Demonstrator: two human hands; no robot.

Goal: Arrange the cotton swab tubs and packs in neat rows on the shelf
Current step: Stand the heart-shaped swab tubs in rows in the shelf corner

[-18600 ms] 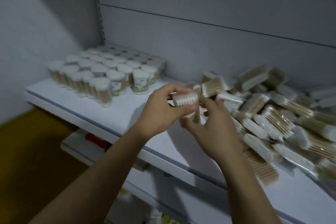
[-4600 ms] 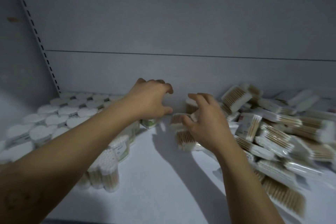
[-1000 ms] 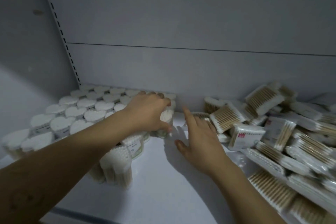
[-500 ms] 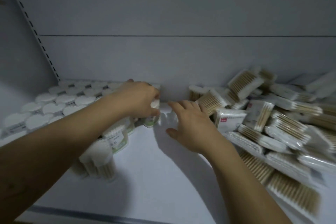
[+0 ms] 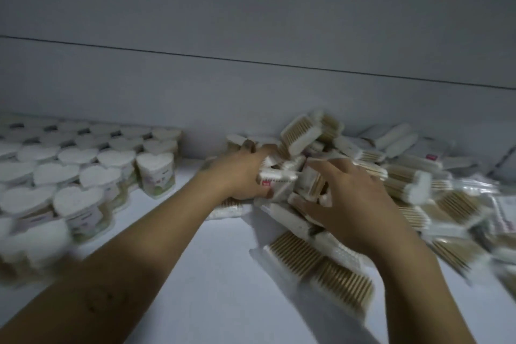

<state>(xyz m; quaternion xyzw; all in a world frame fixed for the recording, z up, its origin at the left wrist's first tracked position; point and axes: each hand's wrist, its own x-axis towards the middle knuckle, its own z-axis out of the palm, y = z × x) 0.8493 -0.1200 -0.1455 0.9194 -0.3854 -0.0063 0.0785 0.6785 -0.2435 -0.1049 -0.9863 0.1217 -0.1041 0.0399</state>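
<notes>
Shelf runs white beneath everything. Pile of packs sprawls loose and jumbled; heart-lidded tubs stand in tidy rows well left of the pile. My right hand lies on the pile's near-left part, fingers bent over packs, grip unclear. My left hand, at the pile's left edge, grips one red-marked pack.
</notes>
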